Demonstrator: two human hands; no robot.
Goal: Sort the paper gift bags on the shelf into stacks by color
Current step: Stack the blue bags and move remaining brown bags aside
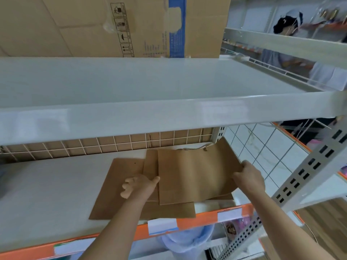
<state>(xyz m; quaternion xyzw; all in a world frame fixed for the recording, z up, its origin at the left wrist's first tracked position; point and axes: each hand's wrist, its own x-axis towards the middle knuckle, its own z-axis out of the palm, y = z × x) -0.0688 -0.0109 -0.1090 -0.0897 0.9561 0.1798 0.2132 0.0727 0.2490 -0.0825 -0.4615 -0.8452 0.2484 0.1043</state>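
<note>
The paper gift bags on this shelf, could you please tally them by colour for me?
Brown kraft bags: 3, overlapping flat: top bag, middle bag, bottom bag.
Other colours: 0 visible.
Total: 3.

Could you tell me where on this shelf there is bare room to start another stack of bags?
The shelf is bare left of the brown bags, up to the wire grid. The right end is crowded: overlapping bags under the left hand and right hand.
</note>
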